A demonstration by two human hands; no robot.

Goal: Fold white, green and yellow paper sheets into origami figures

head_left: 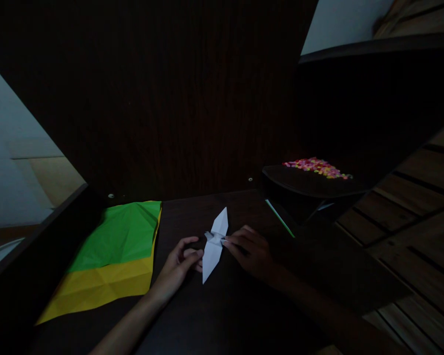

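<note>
A white folded paper crane [212, 250] is held just over the dark wooden surface, its two pointed wings spread, one away from me and one toward me. My right hand [253, 251] pinches a small folded point on the crane's right side between thumb and index finger. On the other side, my left hand [181, 266] is beside the near wing with its index finger and thumb apart. Its thumb tip lies close against the wing edge; whether it touches is unclear. Some left fingertips are partly hidden behind the thumb and wing.
Creased green paper [120, 234] lies over yellow paper [107, 285] at the left. A thin green-white strip [280, 218] lies to the right. Many small colourful pieces [320, 167] sit on a dark corner shelf [299, 181]. A dark panel [188, 108] rises behind; the light is dim.
</note>
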